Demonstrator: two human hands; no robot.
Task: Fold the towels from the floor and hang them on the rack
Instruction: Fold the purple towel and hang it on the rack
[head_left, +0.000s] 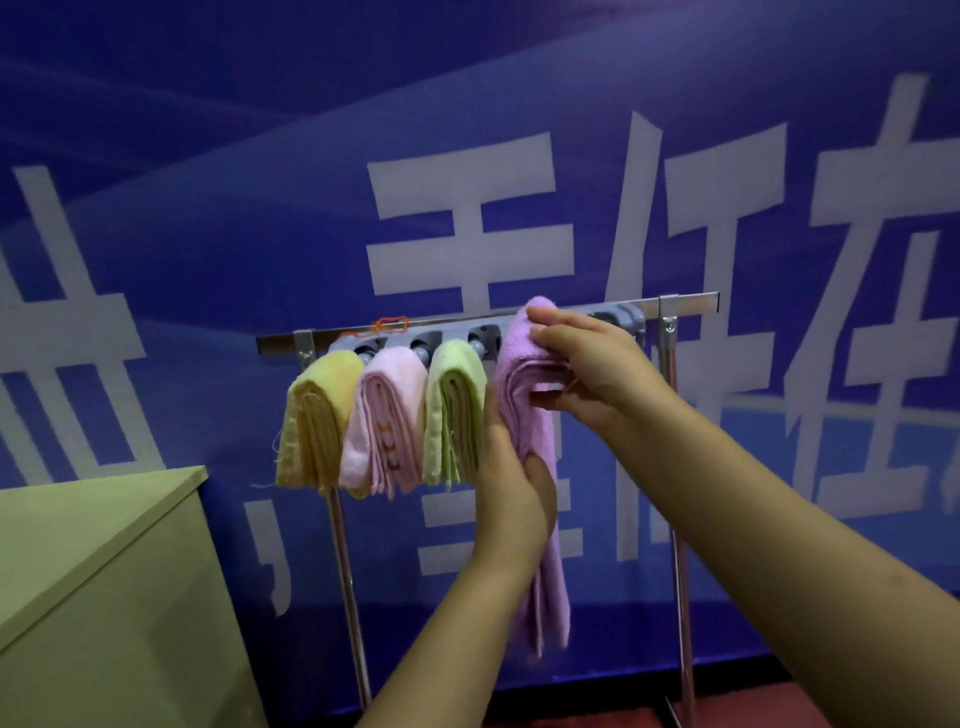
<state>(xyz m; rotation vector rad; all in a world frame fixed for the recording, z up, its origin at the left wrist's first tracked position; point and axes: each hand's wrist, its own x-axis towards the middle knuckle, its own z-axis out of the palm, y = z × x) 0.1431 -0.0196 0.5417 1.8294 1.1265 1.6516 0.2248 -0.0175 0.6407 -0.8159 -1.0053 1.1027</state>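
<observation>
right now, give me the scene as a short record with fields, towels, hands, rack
rack: metal rail on two poles, grey clip strip along it
hung towels: yellow towel, pink towel, green towel, folded, side by side
current towel: purple towel, at the next slot to their right
right hand: grips its top
left hand: holds its hanging part
other: beige cabinet lower left
</observation>
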